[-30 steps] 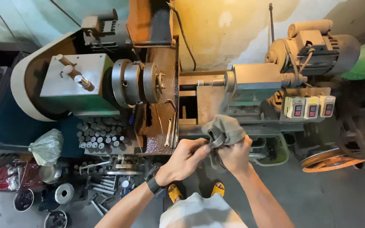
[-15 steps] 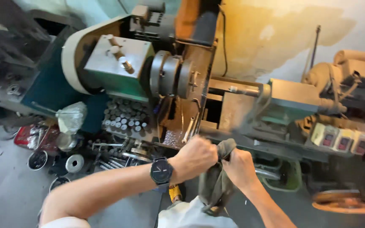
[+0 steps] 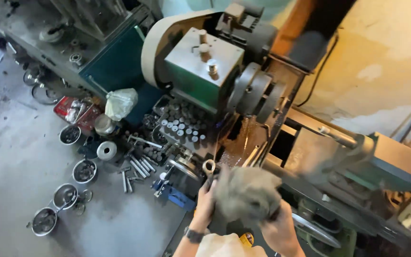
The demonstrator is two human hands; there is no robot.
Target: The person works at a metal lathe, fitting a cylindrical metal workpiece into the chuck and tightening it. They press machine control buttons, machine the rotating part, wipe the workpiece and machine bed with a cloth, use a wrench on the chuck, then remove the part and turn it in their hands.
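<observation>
Now: both hands on the rag (image 3: 246, 194), low centre of view, in front of the lathe (image 3: 262, 119) bed. Left hand (image 3: 204, 202) grips the rag's left edge, fingers curled round the cloth; wrist w/ watch (image 3: 194, 235) below. Right hand (image 3: 278, 228) under the rag's right side, fingers closed into the bundle, tips hidden by cloth so can't tell exact pinch. Rag is blurred, bunched between both palms, just shy of the bed.

Doing it well, my judgement: keep cloth balled tight, no loose tails near the chuck (image 3: 255, 93) or handwheel (image 3: 182, 167); work both palms against each other, turn rag to a cleaner face.

Around: green headstock (image 3: 200, 64) up centre, belt guard (image 3: 155, 45) behind it. Tray of round stock (image 3: 181, 126) left of bed. Floor left: metal bowls (image 3: 65, 195), white disc (image 3: 106, 150), plastic bag (image 3: 120, 102), red box (image 3: 74, 109), loose bolts (image 3: 136, 169). Tailstock (image 3: 381, 162) right.

In the way: small ring (image 3: 209, 166) just above left hand, handwheel close beside it; swarf on bed near the rag.
</observation>
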